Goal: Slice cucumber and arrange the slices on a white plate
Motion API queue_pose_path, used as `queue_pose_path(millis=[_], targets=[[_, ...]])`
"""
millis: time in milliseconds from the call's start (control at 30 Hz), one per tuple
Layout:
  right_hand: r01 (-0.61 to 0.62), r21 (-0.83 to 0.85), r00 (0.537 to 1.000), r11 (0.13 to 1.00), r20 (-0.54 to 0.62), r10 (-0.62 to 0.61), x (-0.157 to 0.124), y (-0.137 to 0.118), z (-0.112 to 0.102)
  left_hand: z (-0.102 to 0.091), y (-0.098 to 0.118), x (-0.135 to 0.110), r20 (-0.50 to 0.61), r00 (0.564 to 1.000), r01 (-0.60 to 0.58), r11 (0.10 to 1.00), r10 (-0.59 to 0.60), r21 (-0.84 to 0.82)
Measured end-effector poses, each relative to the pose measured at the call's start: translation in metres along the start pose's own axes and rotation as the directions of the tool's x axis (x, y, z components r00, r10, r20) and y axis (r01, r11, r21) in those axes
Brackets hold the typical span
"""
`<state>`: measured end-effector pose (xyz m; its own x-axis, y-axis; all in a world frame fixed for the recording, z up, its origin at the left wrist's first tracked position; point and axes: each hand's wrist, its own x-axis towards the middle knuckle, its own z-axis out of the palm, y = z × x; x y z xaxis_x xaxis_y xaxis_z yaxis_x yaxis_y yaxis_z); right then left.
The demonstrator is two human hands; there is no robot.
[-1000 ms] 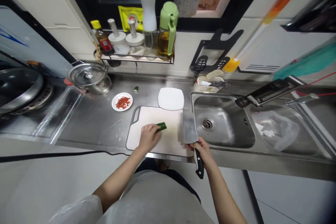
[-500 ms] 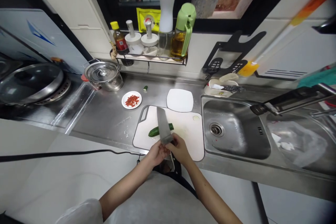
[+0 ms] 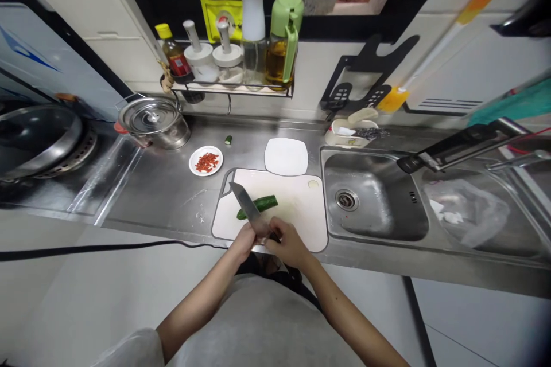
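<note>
A kitchen knife (image 3: 246, 202) is held over the white cutting board (image 3: 303, 229), its blade slanting toward the far left. My right hand (image 3: 290, 245) is closed on it around the place where blade and handle meet; part of the dark handle shows below. Close beside it, my left hand (image 3: 244, 241) is closed at the heel of the blade, with its fingertips partly hidden. Under the blade lies a peeled-looking dark green cucumber (image 3: 267, 202) on the board, partly covered by the knife. A pale round slice (image 3: 313, 184) rests at the board's far right corner.
Behind the board are a white square plate (image 3: 286, 156), a small plate (image 3: 193, 167) of chopped red pieces and a cucumber end (image 3: 228, 140). The sink (image 3: 379, 195) is on the right. A lidded steel pot (image 3: 174, 132) and a wok (image 3: 69, 140) stand left; a condiment rack (image 3: 241, 89) hangs above.
The knife's blade has swung left, from pointing nearly straight away to slanting far left. My left hand has shifted along with it. The whole view has moved slightly.
</note>
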<state>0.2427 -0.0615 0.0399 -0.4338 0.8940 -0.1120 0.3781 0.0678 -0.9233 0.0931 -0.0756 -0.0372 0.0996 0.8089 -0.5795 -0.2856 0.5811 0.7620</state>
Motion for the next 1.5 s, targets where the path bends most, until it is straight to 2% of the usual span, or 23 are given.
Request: queue_pose_path(millis=[33, 67, 100, 167, 200, 267, 333, 433, 667, 1133, 1500], targets=[[-0.021, -0.030, 1.000, 0.999, -0.003, 0.021, -0.001, -0.001, -0.006, -0.004, 0.008, 0.000, -0.051, 0.994, -0.088, 0.979, 0.098, 0.183], [-0.048, -0.069, 0.999, 0.996, -0.011, 0.047, -0.003, -0.001, -0.012, -0.008, 0.016, 0.000, -0.081, 0.972, -0.178, 0.914, 0.221, 0.364], [-0.081, -0.115, 0.997, 0.990, -0.028, 0.078, -0.004, 0.000, -0.018, -0.012, 0.025, 0.002, -0.068, 0.941, -0.244, 0.803, 0.332, 0.544], [-0.172, -0.212, 0.984, 0.962, -0.087, 0.156, -0.007, 0.003, -0.029, -0.018, 0.040, 0.008, 0.001, 0.869, -0.290, 0.508, 0.494, 0.811], [-0.231, -0.260, 0.971, 0.938, -0.120, 0.206, -0.008, 0.006, -0.034, -0.020, 0.045, 0.013, 0.061, 0.840, -0.302, 0.371, 0.539, 0.878], [-0.356, -0.355, 0.933, 0.864, -0.175, 0.313, -0.009, 0.013, -0.042, -0.021, 0.051, 0.024, 0.176, 0.800, -0.327, 0.171, 0.574, 0.929], [-0.450, -0.450, 0.893, 0.772, -0.204, 0.401, -0.009, 0.021, -0.046, -0.020, 0.051, 0.034, 0.245, 0.777, -0.345, 0.068, 0.579, 0.936], [-0.488, -0.544, 0.865, 0.683, -0.198, 0.461, -0.007, 0.030, -0.047, -0.018, 0.049, 0.045, 0.276, 0.765, -0.350, 0.017, 0.581, 0.936], [-0.438, -0.618, 0.869, 0.653, -0.107, 0.483, -0.003, 0.026, -0.031, -0.012, 0.047, 0.058, 0.455, 0.739, -0.465, -0.112, 0.497, 0.878], [-0.403, -0.677, 0.866, 0.616, -0.064, 0.496, 0.000, 0.017, -0.026, -0.012, 0.039, 0.065, 0.548, 0.659, -0.578, -0.120, 0.514, 0.807], [-0.401, -0.676, 0.859, 0.618, -0.044, 0.509, -0.002, 0.011, -0.022, -0.011, 0.039, 0.063, 0.526, 0.700, -0.560, -0.087, 0.483, 0.824]])
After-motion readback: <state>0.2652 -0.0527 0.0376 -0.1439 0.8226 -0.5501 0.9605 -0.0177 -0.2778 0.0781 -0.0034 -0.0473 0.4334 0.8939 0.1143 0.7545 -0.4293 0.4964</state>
